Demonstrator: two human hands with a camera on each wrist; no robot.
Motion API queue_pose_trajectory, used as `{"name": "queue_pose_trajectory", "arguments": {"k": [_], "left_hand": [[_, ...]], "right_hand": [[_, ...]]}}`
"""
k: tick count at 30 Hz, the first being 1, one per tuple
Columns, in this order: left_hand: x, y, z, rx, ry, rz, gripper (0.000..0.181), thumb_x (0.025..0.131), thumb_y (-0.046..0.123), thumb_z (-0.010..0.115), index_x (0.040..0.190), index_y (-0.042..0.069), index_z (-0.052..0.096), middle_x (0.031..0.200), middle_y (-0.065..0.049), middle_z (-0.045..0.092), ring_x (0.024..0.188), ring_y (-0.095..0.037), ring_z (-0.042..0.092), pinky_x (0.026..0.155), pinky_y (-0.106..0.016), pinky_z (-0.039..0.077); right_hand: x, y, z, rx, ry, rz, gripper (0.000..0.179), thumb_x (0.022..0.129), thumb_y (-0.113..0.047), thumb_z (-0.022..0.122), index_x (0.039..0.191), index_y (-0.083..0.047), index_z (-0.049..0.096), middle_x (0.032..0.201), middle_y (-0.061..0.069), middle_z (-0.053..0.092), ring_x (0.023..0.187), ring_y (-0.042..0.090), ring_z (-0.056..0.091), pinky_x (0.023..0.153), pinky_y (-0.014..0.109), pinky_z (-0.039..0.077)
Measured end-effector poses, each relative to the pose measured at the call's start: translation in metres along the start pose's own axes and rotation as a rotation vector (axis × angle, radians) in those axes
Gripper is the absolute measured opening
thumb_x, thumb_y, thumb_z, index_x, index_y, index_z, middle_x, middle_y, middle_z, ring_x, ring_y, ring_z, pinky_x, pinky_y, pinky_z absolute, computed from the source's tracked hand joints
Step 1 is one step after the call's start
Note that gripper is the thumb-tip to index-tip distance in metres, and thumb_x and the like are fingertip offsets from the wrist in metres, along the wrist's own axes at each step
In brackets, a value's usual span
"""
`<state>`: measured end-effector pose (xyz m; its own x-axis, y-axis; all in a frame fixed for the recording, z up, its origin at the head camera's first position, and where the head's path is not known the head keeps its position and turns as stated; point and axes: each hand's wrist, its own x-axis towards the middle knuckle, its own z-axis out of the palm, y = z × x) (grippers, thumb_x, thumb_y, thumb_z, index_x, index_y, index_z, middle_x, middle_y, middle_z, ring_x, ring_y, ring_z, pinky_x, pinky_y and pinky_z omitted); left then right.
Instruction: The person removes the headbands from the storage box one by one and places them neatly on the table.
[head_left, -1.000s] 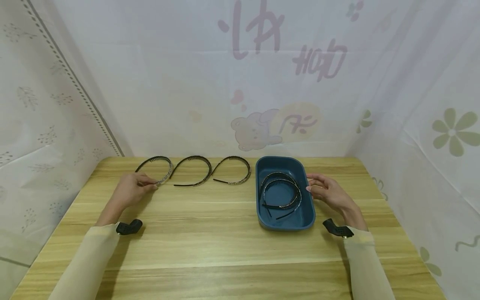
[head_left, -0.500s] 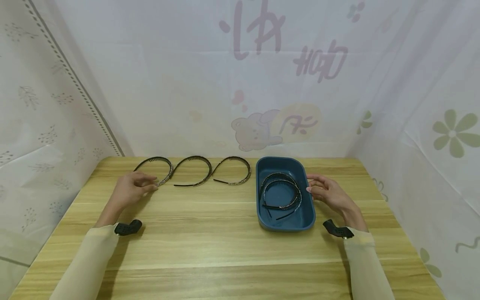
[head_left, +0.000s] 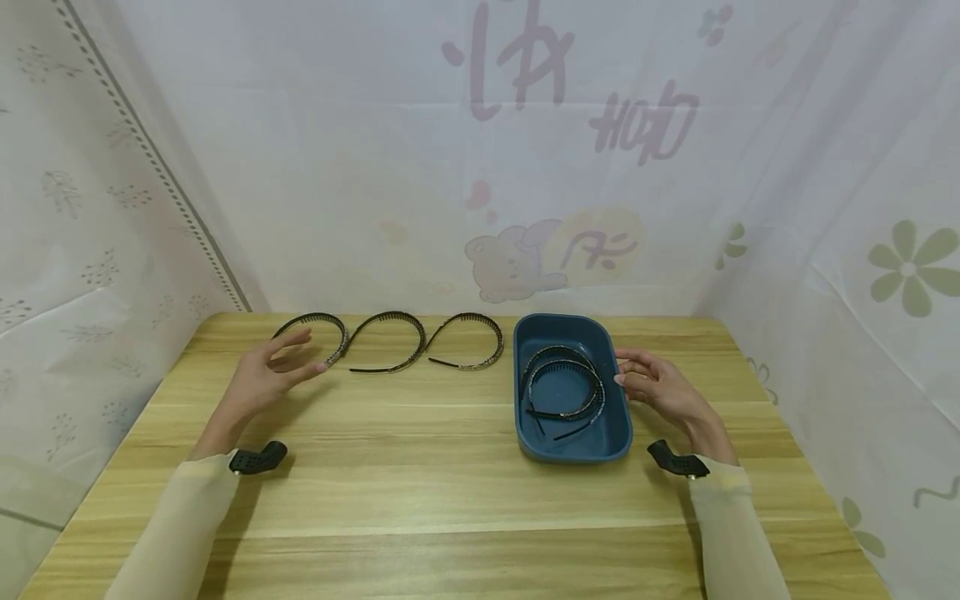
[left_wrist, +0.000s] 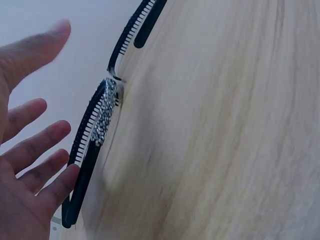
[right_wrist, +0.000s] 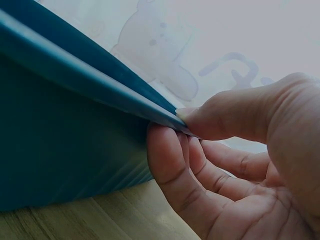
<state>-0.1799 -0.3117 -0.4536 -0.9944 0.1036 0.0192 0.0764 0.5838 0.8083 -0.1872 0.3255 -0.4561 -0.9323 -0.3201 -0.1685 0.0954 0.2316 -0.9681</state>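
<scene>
Spread fingers and a raised thumb mark my left hand (head_left: 258, 375), which is beside the leftmost headband, glittery and toothed (left_wrist: 102, 117), and grips nothing. That headband lies on the table at the back left. My right hand (head_left: 663, 387) pinches the right rim of a blue plastic bin (right_wrist: 75, 125), thumb over the edge and fingers beneath. Inside the bin (head_left: 528, 329) two dark headbands (head_left: 597, 392) overlap. A middle headband (head_left: 422, 337) and a right headband (head_left: 498, 337) lie in a row between the left hand and the bin.
The wooden table (head_left: 420, 483) carries everything and ends at a white printed cloth (head_left: 360, 183) behind. More cloth hangs at the left and right sides. Black wrist cameras sit on both sleeves.
My left fingers have parted from the leftmost headband and spread open. That headband stays on the table. The right hand keeps its hold on the bin's rim.
</scene>
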Motion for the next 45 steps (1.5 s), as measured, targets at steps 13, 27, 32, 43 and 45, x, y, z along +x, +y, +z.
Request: {"name": "queue_pose_trajectory", "arguments": {"k": [13,27,32,43,45], "left_hand": [[0.003,0.019,0.011,-0.044,-0.033,0.054,0.086,0.095,0.032,0.076,0.164,0.018,0.026,0.164,-0.02,0.034,0.146,-0.054,0.035,0.109,-0.068,0.041],[0.014,0.051,0.043,-0.022,-0.021,0.162,0.09,0.091,0.029,0.081,0.163,0.019,0.029,0.164,-0.018,0.036,0.149,-0.047,0.034,0.118,-0.065,0.032],[0.018,0.063,0.054,-0.016,-0.033,0.165,0.089,0.09,0.032,0.081,0.163,0.024,0.03,0.164,-0.015,0.038,0.146,-0.05,0.038,0.118,-0.066,0.032],[0.027,0.086,0.083,-0.049,-0.057,0.219,0.088,0.087,0.039,0.083,0.161,0.026,0.035,0.162,-0.009,0.042,0.151,-0.036,0.036,0.121,-0.056,0.034],[0.028,0.091,0.087,-0.065,-0.064,0.236,0.087,0.087,0.037,0.084,0.16,0.025,0.037,0.161,-0.01,0.043,0.151,-0.033,0.036,0.121,-0.056,0.034]], "right_hand": [[0.001,0.002,-0.001,-0.009,0.001,0.0,0.063,0.102,-0.02,0.066,0.155,-0.002,0.037,0.11,0.002,0.062,0.09,0.01,0.066,0.083,0.027,0.059],[0.004,0.003,0.001,0.018,-0.007,-0.007,0.062,0.102,-0.016,0.065,0.154,0.001,0.036,0.11,0.003,0.061,0.09,0.01,0.066,0.082,0.026,0.059],[0.004,0.001,-0.001,0.02,-0.007,-0.002,0.063,0.102,-0.016,0.065,0.155,0.002,0.035,0.109,0.002,0.061,0.089,0.01,0.066,0.081,0.026,0.059],[0.004,0.001,-0.003,0.007,-0.002,-0.01,0.062,0.102,-0.015,0.065,0.154,0.002,0.035,0.109,0.002,0.061,0.09,0.009,0.066,0.082,0.025,0.059],[0.005,0.001,-0.003,0.006,-0.004,-0.007,0.062,0.102,-0.015,0.065,0.154,0.002,0.036,0.11,0.002,0.061,0.091,0.009,0.067,0.082,0.025,0.059]]}}
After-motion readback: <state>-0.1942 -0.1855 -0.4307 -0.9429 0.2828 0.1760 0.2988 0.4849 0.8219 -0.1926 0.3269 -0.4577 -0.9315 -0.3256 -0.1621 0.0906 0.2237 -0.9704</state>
